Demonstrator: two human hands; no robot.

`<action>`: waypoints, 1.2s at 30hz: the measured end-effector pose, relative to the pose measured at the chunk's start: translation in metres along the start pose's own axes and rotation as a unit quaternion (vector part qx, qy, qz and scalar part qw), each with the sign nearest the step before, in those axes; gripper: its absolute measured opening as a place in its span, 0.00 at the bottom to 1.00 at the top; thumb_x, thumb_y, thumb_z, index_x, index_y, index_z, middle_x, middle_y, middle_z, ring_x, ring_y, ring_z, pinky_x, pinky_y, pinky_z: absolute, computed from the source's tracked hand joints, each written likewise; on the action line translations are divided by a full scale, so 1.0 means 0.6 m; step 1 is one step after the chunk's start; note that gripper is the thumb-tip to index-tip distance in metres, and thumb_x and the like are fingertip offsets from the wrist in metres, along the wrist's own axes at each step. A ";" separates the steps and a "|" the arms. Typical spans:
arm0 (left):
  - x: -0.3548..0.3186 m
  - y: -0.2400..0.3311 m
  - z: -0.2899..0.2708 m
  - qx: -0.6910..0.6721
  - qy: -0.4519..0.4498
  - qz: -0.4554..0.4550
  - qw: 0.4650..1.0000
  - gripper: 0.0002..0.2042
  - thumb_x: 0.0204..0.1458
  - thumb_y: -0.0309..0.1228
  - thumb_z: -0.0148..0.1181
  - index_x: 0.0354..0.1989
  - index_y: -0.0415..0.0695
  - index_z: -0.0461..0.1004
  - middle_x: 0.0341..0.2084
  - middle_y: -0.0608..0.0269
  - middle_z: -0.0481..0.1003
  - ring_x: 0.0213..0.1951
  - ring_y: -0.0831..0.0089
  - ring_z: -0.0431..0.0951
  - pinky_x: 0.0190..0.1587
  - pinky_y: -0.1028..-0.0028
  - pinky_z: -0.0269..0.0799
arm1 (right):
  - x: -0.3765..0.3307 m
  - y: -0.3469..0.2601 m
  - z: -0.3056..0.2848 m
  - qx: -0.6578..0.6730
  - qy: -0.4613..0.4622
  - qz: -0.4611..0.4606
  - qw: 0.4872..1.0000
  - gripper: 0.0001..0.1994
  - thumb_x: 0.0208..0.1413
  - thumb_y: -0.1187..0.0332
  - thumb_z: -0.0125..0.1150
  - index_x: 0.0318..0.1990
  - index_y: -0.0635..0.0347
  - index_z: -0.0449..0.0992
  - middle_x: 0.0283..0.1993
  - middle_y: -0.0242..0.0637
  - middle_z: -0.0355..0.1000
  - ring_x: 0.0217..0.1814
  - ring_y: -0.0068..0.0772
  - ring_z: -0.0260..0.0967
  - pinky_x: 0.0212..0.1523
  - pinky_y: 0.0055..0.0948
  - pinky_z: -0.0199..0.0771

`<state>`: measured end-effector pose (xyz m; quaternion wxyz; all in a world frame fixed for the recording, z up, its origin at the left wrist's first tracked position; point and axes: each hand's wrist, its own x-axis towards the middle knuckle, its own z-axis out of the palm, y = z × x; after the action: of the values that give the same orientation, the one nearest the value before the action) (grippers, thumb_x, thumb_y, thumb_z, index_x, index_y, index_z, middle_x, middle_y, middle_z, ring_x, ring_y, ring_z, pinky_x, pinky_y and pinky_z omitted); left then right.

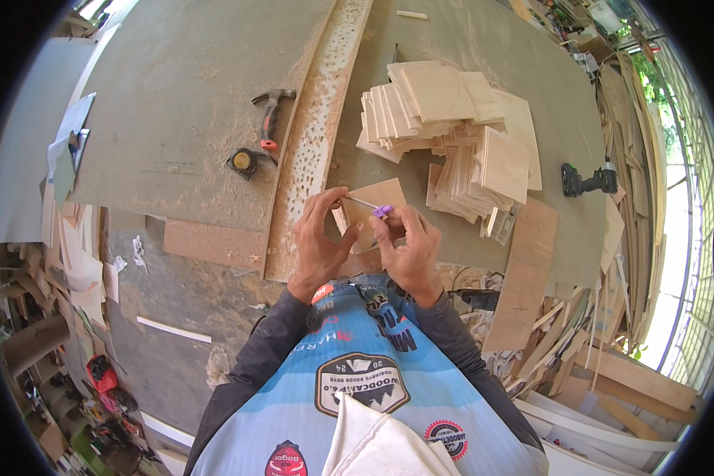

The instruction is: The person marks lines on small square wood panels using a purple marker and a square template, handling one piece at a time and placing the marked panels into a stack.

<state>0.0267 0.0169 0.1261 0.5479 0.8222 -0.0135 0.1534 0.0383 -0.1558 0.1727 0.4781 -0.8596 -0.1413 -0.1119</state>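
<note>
My right hand [411, 247] pinches a small purple piece [383, 211] between thumb and fingers. From it a thin grey rod [361, 203] runs up and left to the fingertips of my left hand [322, 242]. The left thumb is apart from those fingers, and the curve of the hand leaves a gap. What kind of tool the rod and purple piece form is too small to tell. Just beyond and beneath the hands lies a square plywood piece [385, 193], partly covered by them.
Thin plywood squares [432, 91] lie in fanned piles at the right. A dusty, perforated long board [313, 119] crosses the worktable [174, 71]. Left of it are a claw hammer [271, 119] and tape measure [246, 163]; a cordless drill [589, 179] lies far right. Offcuts [563, 349] clutter the lower right.
</note>
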 end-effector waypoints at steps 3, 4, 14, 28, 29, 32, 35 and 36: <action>-0.002 0.000 -0.001 -0.004 0.002 -0.003 1.000 0.31 0.43 0.21 0.78 0.60 0.41 0.78 0.52 0.54 0.82 0.50 0.57 0.82 0.54 0.61 0.80 | 0.012 0.023 -0.009 -0.016 -0.027 -0.019 0.999 0.09 0.63 0.71 0.74 0.44 0.62 0.78 0.36 0.42 0.79 0.34 0.44 0.82 0.33 0.38 0.81; -0.002 -0.002 0.000 -0.008 0.004 -0.001 1.000 0.31 0.43 0.21 0.79 0.60 0.41 0.78 0.52 0.53 0.82 0.50 0.57 0.83 0.55 0.61 0.80 | 0.019 0.026 -0.014 -0.018 -0.035 -0.028 0.999 0.09 0.64 0.71 0.73 0.44 0.62 0.79 0.37 0.42 0.79 0.34 0.44 0.82 0.33 0.38 0.81; -0.003 -0.003 0.000 -0.014 0.004 -0.014 1.000 0.32 0.44 0.21 0.79 0.62 0.41 0.78 0.53 0.52 0.82 0.53 0.59 0.86 0.57 0.63 0.81 | 0.101 0.065 -0.036 -0.038 -0.103 -0.114 0.987 0.09 0.62 0.74 0.73 0.45 0.62 0.78 0.36 0.42 0.77 0.35 0.46 0.81 0.33 0.40 0.78; -0.006 -0.007 0.004 -0.014 0.004 -0.011 1.000 0.33 0.44 0.20 0.77 0.64 0.39 0.75 0.52 0.51 0.80 0.52 0.57 0.83 0.57 0.61 0.80 | 0.191 0.083 -0.030 -0.089 -0.164 -0.249 0.950 0.13 0.58 0.74 0.74 0.47 0.62 0.78 0.40 0.41 0.78 0.39 0.51 0.80 0.35 0.45 0.78; -0.006 -0.005 0.003 -0.017 -0.001 -0.012 1.000 0.33 0.45 0.20 0.76 0.64 0.39 0.74 0.52 0.50 0.79 0.53 0.55 0.83 0.58 0.61 0.80 | 0.192 0.085 -0.030 -0.091 -0.168 -0.249 0.950 0.13 0.58 0.74 0.74 0.47 0.62 0.78 0.40 0.41 0.78 0.39 0.51 0.80 0.35 0.45 0.78; -0.006 -0.009 0.005 -0.017 0.005 -0.005 1.000 0.33 0.45 0.20 0.76 0.64 0.38 0.74 0.52 0.50 0.79 0.52 0.55 0.82 0.57 0.61 0.80 | 0.194 0.085 -0.033 -0.105 -0.182 -0.250 0.945 0.13 0.58 0.73 0.74 0.48 0.62 0.78 0.41 0.41 0.78 0.39 0.51 0.79 0.35 0.46 0.78; -0.007 -0.009 0.005 -0.019 0.005 -0.005 1.000 0.33 0.45 0.20 0.76 0.64 0.38 0.74 0.52 0.50 0.79 0.52 0.55 0.82 0.57 0.61 0.80 | 0.198 0.084 -0.033 -0.119 -0.190 -0.253 0.941 0.13 0.59 0.73 0.73 0.49 0.63 0.78 0.42 0.41 0.78 0.40 0.51 0.80 0.35 0.46 0.77; -0.007 -0.009 0.005 -0.017 0.003 -0.006 1.000 0.33 0.45 0.20 0.76 0.64 0.38 0.74 0.52 0.50 0.79 0.52 0.55 0.82 0.58 0.61 0.80 | 0.200 0.084 -0.033 -0.122 -0.191 -0.255 0.940 0.13 0.59 0.73 0.73 0.49 0.63 0.78 0.42 0.41 0.78 0.40 0.51 0.80 0.34 0.46 0.77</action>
<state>0.0244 0.0157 0.1194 0.5624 0.8126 -0.0097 0.1524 0.1670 -0.1815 0.1824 0.2889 -0.8516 -0.4299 -0.0802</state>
